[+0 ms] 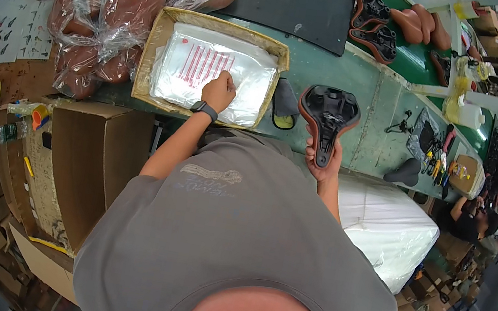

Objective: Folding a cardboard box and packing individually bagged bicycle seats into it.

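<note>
My left hand [219,93], with a watch on its wrist, is over a stack of clear plastic bags [252,79] with red print. Its fingers are curled and pinched at the top bag. The stack lies in a shallow yellowish cardboard box [284,62] on the green bench. To the right, my right hand [329,166] grips a bicycle saddle [331,113] by its narrow nose. The saddle's black underside is turned up, with a brown edge showing around it. Between box and saddle lies a small dark pad-like piece [286,101].
Brown saddles in clear bags [131,8] are heaped left of the box. Unwrapped saddles [376,41] lie at the far right. Hand tools [440,159] and a black saddle-shaped piece [403,172] sit rightward. A tall carton [121,163] and white-wrapped bundle [389,230] flank me. Another person [474,218] is farther right.
</note>
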`<move>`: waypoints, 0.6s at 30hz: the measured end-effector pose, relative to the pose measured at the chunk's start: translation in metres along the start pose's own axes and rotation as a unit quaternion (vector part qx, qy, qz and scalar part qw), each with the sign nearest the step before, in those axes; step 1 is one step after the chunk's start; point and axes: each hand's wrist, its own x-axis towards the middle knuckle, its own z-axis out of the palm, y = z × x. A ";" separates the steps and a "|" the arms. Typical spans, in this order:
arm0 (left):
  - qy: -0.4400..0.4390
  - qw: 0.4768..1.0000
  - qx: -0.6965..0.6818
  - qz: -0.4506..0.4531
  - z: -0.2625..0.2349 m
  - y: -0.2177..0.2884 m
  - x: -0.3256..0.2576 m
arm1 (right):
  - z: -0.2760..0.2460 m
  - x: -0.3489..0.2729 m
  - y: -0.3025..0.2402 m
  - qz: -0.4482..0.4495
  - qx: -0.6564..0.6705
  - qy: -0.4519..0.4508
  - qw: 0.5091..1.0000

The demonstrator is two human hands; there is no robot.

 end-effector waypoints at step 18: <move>-0.159 0.920 -0.331 -0.139 -0.075 0.041 -0.019 | 0.136 0.044 0.063 -0.100 -0.420 0.117 0.894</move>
